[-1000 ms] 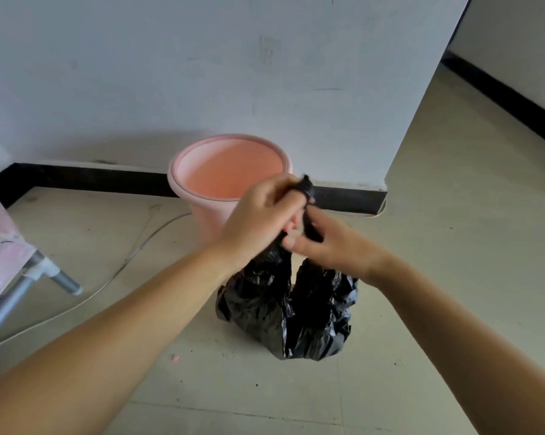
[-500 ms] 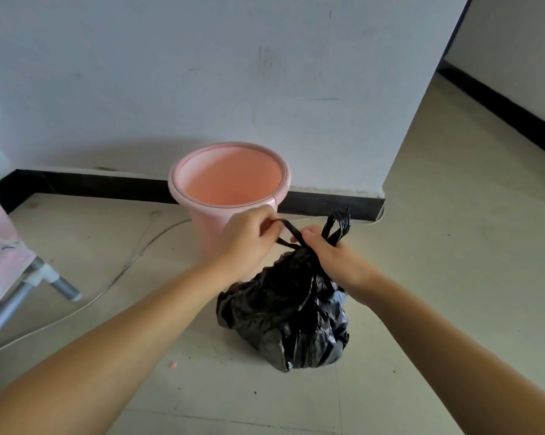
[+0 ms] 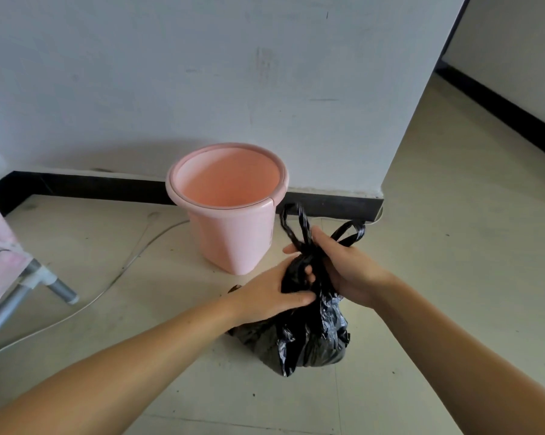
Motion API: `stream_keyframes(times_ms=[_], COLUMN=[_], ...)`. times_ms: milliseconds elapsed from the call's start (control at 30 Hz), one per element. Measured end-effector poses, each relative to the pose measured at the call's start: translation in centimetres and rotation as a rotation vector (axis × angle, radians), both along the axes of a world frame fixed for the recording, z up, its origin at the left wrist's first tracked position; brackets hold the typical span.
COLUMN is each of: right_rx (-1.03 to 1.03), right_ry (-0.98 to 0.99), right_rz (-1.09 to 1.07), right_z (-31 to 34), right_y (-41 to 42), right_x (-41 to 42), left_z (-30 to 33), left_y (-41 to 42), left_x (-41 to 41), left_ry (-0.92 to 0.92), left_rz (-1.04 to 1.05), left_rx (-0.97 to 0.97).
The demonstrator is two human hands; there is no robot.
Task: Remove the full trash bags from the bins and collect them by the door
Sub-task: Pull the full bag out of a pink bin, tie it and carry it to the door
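A full black trash bag (image 3: 305,343) sits on the floor in front of a pink bin (image 3: 233,211) that has no bag in it. My left hand (image 3: 271,293) grips the bag's gathered neck from the left. My right hand (image 3: 343,271) holds the neck from the right, fingers wrapped around the twisted plastic. Two black handle loops (image 3: 296,227) stick up and out above my hands, one toward the bin and one to the right.
The bin stands against a white wall with a black skirting board (image 3: 92,186). A white cable (image 3: 114,277) runs across the floor on the left. A metal leg of a pink-covered frame (image 3: 45,281) is at the far left. Open floor extends right past the wall corner.
My hands came down from pulling the handles apart at bin height and now close together on the bag's neck. The handle loops now stand free above my hands.
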State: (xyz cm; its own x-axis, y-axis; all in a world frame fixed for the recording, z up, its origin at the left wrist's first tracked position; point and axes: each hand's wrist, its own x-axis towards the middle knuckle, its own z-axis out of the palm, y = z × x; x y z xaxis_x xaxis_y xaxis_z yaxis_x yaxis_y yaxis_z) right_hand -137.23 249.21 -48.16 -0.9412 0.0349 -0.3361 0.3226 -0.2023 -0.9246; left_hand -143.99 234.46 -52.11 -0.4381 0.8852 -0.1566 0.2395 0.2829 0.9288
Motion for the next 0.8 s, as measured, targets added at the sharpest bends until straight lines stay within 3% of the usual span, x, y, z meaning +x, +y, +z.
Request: stream_keyframes(times_ms=[67,133,300,367,433,533,633,733,800], right_rx=[-0.037,0.079,0.752,1.024,1.181,1.183,1.095,1.061,1.118], right_ry=[0.004,0.053,0.116,0.124,0.165,0.250,0.352,0.420,0.397], right_rz=[0.097,0.193,0.243,0.154,0.017,-0.108,-0.058,0.023,0.025], right_z=[0.2,0.4,-0.6,-1.4,-2.0,-2.4,-2.1,-2.4,-3.1], right_y=[0.3,0.8,1.1,0.8,0.8,0.7,-0.3,-0.8,-0.6], right_x=[0.2,0.5,0.3,-0.1,-0.2,0.3,0.5,0.4,0.2], left_z=[0.0,0.1,0.4,0.5,0.4,0.4,0.0,-0.2,-0.5], left_y=[0.3,0.2,-0.3,-0.3,-0.2,0.3,0.4,0.2,0.2], left_x=[-0.2,-0.7,-1.2,-1.0,-1.0,-1.8,-2.4,-2.9,-3.3], left_ry=[-0.034,-0.181,-0.283,-0.304,-0.471,-0.655,-0.677,-0.749,-0.657], left_rz=[0.126,0.226,0.274,0.169,0.112,0.278,0.386,0.502,0.594], left_rx=[0.048,0.088,0.047,0.048,0.063,0.017,-0.048,0.022,0.034])
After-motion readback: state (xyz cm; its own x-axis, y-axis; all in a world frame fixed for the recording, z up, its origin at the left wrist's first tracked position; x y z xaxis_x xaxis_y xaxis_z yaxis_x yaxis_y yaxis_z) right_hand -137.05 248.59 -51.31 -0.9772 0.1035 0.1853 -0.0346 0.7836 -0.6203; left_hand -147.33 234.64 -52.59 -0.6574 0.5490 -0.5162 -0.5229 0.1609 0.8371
